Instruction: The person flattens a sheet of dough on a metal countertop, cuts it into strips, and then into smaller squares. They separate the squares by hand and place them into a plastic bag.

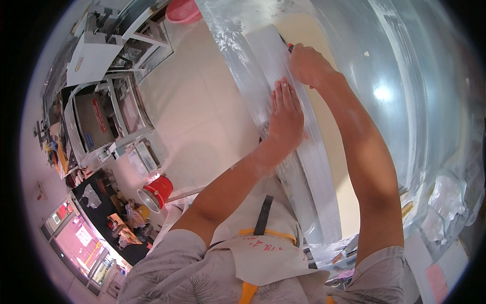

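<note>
My left hand (287,112) lies flat, fingers stretched forward, pressing on a long pale grey strip (324,190) like a straightedge. The strip runs lengthwise over a cream-coloured sheet (349,215) on a worktable covered in clear plastic film. Ahead and to the right, my right hand (310,65) is closed round a slim black-and-red tool that looks like a utility knife (290,47). Its thin dark tip points forward beside the strip's right edge, near the far end. Most of the knife's handle is hidden in my fingers.
The plastic-covered table (228,38) fills the right side. On the floor to the left stand a red bucket (158,191) and, farther off, a pink basin (183,10). White machinery (93,58) and a metal frame line the left wall. Crumpled plastic (445,195) lies at the right.
</note>
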A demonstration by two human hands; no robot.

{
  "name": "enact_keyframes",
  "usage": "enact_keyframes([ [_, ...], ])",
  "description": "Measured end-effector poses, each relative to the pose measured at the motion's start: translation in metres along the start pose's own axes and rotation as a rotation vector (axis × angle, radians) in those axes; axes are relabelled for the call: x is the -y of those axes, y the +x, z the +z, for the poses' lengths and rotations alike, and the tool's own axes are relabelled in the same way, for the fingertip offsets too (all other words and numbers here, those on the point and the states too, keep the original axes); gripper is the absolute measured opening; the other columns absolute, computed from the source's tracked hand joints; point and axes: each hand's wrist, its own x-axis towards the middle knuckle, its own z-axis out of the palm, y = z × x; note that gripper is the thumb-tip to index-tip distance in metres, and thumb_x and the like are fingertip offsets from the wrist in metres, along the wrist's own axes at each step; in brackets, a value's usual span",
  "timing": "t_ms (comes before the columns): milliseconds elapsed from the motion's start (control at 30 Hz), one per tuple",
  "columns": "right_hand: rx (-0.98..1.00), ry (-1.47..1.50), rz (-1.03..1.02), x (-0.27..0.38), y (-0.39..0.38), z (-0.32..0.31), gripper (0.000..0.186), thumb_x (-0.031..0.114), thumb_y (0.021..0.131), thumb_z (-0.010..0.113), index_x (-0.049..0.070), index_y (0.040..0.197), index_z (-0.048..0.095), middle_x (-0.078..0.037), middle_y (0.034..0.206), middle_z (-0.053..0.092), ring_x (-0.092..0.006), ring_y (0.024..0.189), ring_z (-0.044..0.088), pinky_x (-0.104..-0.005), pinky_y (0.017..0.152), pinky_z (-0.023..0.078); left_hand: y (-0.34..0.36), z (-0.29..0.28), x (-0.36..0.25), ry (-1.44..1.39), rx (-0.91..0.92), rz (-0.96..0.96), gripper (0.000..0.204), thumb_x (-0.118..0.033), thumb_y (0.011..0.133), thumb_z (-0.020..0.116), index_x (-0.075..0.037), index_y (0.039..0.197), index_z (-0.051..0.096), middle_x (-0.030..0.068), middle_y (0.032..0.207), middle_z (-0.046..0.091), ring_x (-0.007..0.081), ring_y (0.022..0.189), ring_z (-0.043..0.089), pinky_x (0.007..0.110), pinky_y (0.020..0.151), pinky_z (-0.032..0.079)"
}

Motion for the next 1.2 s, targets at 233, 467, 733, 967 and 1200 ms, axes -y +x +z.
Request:
enact_keyframes([
  [233, -0.058, -0.078, -0.005, -0.054, -0.097, 0.045, 0.021, 0.015, 0.107, 0.050, -0.002, 0.113, 0.061, -0.026, 0.110, 0.074, -0.0430, 0.101, 0.075, -0.0507, 0.087, 0.061, 0.002, -0.010, -0.008, 0.090, 0.079, 0.062, 0.143, -0.049, 0.063, 0.099, 0.022, 0.157, 0.019, 0.0418, 0.167, 0.016, 0.0551, 0.159, 0.012, 0.057, 0.131, 0.019],
  [467, 0.105, 0.004, 0.138, -0.120, -0.248, 0.096, 0.010, 0.006, 0.101, 0.051, -0.001, 0.108, 0.055, -0.026, 0.104, 0.074, -0.0428, 0.093, 0.075, -0.0521, 0.079, 0.060, 0.006, -0.004, -0.014, 0.203, 0.130, 0.028, 0.148, -0.056, 0.064, 0.097, 0.022, 0.159, 0.013, 0.0416, 0.169, 0.012, 0.0515, 0.161, 0.009, 0.050, 0.133, 0.013],
  [733, 0.003, -0.016, 0.192, -0.213, -0.447, 0.185, 0.007, 0.004, 0.099, 0.054, 0.002, 0.105, 0.055, -0.019, 0.087, 0.072, -0.0373, 0.078, 0.075, -0.0477, 0.070, 0.061, 0.017, 0.022, 0.013, 0.199, 0.088, 0.116, 0.157, -0.072, 0.061, 0.092, 0.027, 0.155, 0.015, 0.0462, 0.166, 0.014, 0.0527, 0.161, 0.004, 0.051, 0.133, 0.010],
  [967, 0.031, -0.073, 0.278, -0.295, -0.610, 0.263, 0.008, 0.006, 0.098, 0.058, 0.004, 0.105, 0.055, -0.015, 0.085, 0.070, -0.0341, 0.074, 0.075, -0.0443, 0.065, 0.060, 0.037, 0.024, 0.022, 0.331, 0.128, 0.129, 0.151, -0.069, 0.062, 0.094, 0.026, 0.154, 0.022, 0.0456, 0.165, 0.019, 0.0501, 0.160, 0.015, 0.047, 0.131, 0.022],
  [1200, 0.075, -0.028, 0.399, -0.357, -0.750, 0.318, 0.008, 0.007, 0.101, 0.056, 0.004, 0.108, 0.055, -0.015, 0.094, 0.069, -0.0368, 0.078, 0.074, -0.0479, 0.067, 0.059, 0.028, 0.016, 0.015, 0.259, 0.178, 0.241, 0.111, -0.058, 0.073, 0.092, 0.017, 0.142, 0.049, 0.0340, 0.151, 0.050, 0.0423, 0.143, 0.049, 0.048, 0.117, 0.042],
])
